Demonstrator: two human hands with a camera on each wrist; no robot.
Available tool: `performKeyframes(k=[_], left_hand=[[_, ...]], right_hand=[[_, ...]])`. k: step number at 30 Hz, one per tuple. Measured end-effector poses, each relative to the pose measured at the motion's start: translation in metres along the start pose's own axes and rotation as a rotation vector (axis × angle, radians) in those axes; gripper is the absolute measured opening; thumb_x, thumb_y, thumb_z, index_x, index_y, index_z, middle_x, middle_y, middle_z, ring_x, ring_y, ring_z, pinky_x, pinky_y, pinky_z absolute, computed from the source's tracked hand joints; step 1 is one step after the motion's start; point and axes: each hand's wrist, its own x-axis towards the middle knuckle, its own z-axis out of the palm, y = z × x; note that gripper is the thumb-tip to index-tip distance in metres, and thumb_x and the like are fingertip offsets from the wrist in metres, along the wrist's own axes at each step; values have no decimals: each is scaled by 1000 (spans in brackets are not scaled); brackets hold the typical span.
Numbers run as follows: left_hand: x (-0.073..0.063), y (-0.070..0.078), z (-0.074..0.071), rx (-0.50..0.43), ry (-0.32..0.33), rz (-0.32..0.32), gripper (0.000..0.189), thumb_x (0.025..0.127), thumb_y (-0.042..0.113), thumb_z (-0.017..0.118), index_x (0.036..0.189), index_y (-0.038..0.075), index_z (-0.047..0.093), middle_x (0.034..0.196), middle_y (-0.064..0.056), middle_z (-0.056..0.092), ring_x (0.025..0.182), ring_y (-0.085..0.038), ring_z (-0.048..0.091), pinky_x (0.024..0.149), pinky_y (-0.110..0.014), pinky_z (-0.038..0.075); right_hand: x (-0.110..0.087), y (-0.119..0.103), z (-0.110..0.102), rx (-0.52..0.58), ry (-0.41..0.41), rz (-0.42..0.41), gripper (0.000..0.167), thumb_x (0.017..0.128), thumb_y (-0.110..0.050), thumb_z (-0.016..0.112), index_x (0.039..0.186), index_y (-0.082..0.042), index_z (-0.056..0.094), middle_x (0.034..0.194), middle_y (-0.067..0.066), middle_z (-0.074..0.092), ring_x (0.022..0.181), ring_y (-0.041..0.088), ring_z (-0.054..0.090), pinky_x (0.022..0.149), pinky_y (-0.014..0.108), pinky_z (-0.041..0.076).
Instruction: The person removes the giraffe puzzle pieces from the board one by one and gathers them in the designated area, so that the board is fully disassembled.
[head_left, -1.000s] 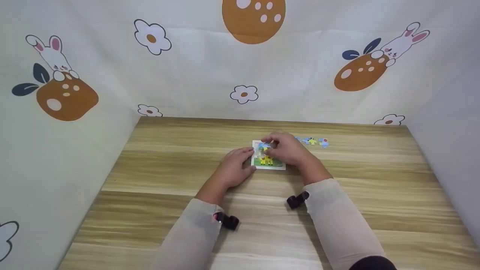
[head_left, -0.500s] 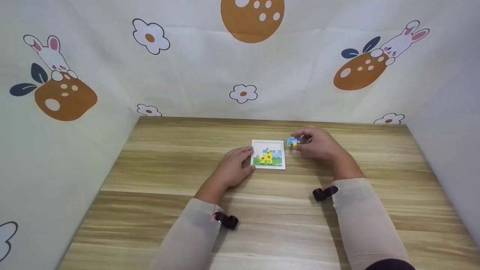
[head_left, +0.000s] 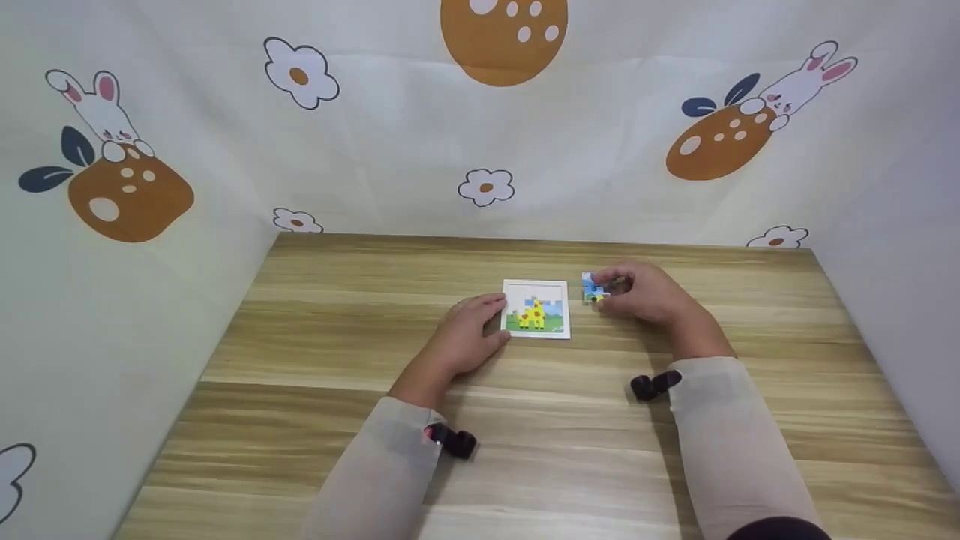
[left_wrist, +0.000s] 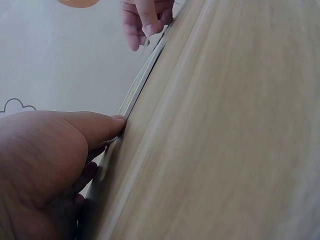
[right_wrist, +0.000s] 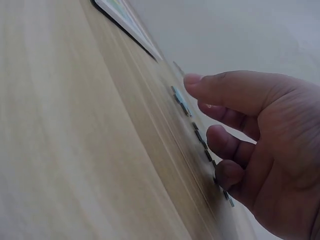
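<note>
A square white-framed puzzle board point(head_left: 536, 335) with a giraffe picture lies mid-table, its upper part bare white. My left hand point(head_left: 469, 335) rests at its left edge, thumb and fingers touching the frame; in the left wrist view the left thumb point(left_wrist: 102, 127) lies on the board's edge. To the right of the board, my right hand point(head_left: 645, 292) has its thumb and forefinger around a blue puzzle piece point(head_left: 589, 279), which it seems to pinch. A piece with yellow point(head_left: 598, 296) shows by the thumb. The right fingers hide some of the pieces.
Several loose puzzle pieces point(right_wrist: 202, 142) lie in a row under the right hand. The wood-grain table point(head_left: 525, 465) stretches around the board. A pale printed cloth point(head_left: 375, 150) hangs along the back edge and both sides.
My right hand has moved from over the board to the loose pieces on its right, and in the last half second shifted slightly nearer me. The left hand has stayed at the board.
</note>
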Motion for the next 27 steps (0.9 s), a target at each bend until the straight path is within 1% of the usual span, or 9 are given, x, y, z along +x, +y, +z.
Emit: performKeyframes(k=[4, 10, 15, 20, 24, 27], left_hand=[[0, 0, 0, -5, 0, 2, 63, 106, 39, 67, 163, 24, 47, 173, 7, 41, 165, -23, 30, 136, -48, 25], [0, 1, 0, -3, 0, 1, 63, 106, 39, 67, 163, 24, 47, 173, 7, 41, 165, -23, 29, 136, -48, 24], [0, 1, 0, -5, 0, -3, 62, 106, 39, 67, 163, 25, 47, 173, 8, 40, 165, -23, 29, 136, -49, 24], [0, 0, 0, 0, 0, 3, 62, 106, 38, 67, 163, 24, 47, 173, 7, 41, 165, -23, 29, 136, -48, 25], [0, 0, 0, 1, -2, 4, 63, 106, 38, 67, 164, 23, 47, 173, 8, 41, 165, -22, 29, 137, -47, 24], [0, 0, 0, -4, -2, -1, 63, 106, 39, 66, 164, 24, 46, 173, 8, 40, 165, -22, 29, 136, -47, 25]], right_hand=[[1, 1, 2, -26, -4, -19, 36, 86, -18, 87, 121, -17, 77, 128, 9, 71, 109, 23, 61, 91, 30, 52], [3, 1, 3, -59, -25, -56, 37, 87, -17, 87, 123, -13, 77, 127, 10, 73, 111, 23, 64, 92, 28, 52], [1, 0, 2, -56, -30, -48, 38, 88, -18, 87, 124, -12, 77, 128, 10, 73, 112, 24, 64, 94, 30, 53], [0, -3, 2, -62, -22, -55, 41, 87, -19, 88, 126, -11, 76, 130, 11, 73, 118, 25, 65, 102, 37, 52], [1, -9, 6, -42, -8, -53, 43, 86, -21, 89, 127, -13, 77, 129, 9, 75, 121, 26, 66, 106, 41, 52], [2, -20, 14, -39, -24, -62, 44, 87, -23, 88, 128, -15, 77, 128, 7, 76, 119, 26, 67, 105, 42, 53]])
